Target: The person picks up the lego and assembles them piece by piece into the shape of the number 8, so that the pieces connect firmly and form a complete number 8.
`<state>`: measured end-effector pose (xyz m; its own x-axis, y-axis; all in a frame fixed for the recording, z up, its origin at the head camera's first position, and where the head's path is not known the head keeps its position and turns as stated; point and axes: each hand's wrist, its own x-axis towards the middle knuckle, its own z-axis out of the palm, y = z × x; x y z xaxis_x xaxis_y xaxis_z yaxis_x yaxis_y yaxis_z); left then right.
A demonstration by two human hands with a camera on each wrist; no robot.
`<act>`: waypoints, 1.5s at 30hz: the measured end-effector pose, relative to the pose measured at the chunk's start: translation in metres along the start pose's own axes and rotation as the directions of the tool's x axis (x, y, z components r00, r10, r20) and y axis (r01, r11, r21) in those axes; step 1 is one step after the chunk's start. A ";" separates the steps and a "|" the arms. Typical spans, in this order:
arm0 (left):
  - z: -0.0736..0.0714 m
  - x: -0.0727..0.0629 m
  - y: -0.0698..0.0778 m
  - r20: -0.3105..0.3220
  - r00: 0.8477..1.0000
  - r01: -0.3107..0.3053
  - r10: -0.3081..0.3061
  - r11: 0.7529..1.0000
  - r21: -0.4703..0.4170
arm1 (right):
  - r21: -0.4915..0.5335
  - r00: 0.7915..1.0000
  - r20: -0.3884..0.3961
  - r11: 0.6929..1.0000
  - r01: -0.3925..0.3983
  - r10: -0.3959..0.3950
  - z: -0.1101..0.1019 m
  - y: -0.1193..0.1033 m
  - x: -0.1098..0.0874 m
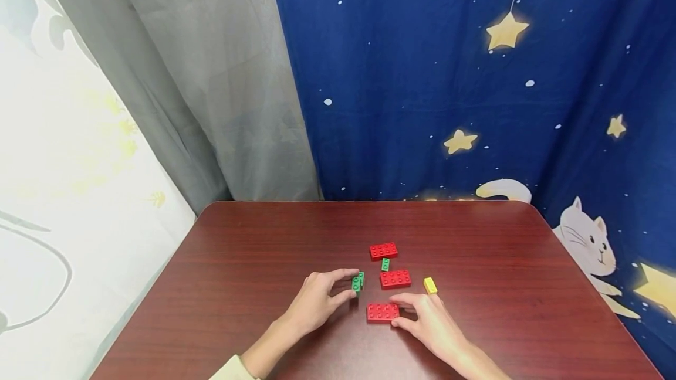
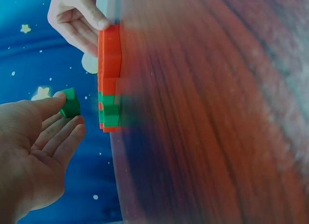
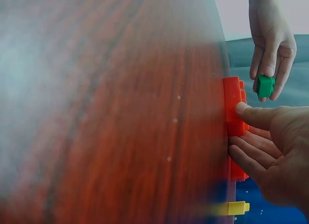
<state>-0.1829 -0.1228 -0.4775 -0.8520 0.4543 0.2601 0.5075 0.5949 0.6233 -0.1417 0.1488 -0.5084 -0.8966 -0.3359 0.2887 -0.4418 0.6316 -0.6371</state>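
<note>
The left hand (image 1: 319,299) pinches a green brick (image 1: 356,285) above the table (image 1: 253,251), while the right hand (image 1: 432,322) grips the right end of the nearest red brick (image 1: 381,312). Beyond that brick lie a middle red brick (image 1: 395,279) and a farthest red brick (image 1: 383,251) (a small green one (image 1: 385,264) sits between them), with a yellow brick (image 1: 430,285) near the right hand.

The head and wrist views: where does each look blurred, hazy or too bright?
Left wrist view: tabletop hazy toward the right, left hand clearer; right wrist view: pale haze over the tabletop's left, yellowish smear beside the yellow brick; head view: red bricks fairly sharp, white cloth at left washed out.
</note>
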 end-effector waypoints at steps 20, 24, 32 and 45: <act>0.023 -0.008 0.010 0.036 0.998 -0.060 0.059 0.998 0.022 | -0.023 1.000 -0.013 1.000 -0.015 0.015 0.000 -0.001 0.000; 0.025 -0.009 0.011 0.040 0.997 -0.067 0.066 0.997 0.024 | -0.017 1.000 -0.009 1.000 -0.019 0.019 0.000 -0.001 -0.001; 0.027 -0.010 0.012 0.039 0.996 -0.079 0.078 0.997 0.024 | -0.007 1.000 -0.010 1.000 -0.018 0.018 0.000 -0.001 -0.001; 0.028 -0.011 0.013 0.049 0.996 -0.077 0.079 0.996 -0.040 | 0.007 1.000 0.000 1.000 -0.022 0.022 -0.001 -0.001 0.000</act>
<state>-0.1627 -0.1011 -0.4931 -0.8020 0.5319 0.2716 0.5659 0.5312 0.6306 -0.1411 0.1488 -0.5070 -0.9060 -0.3223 0.2743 -0.4217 0.6336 -0.6486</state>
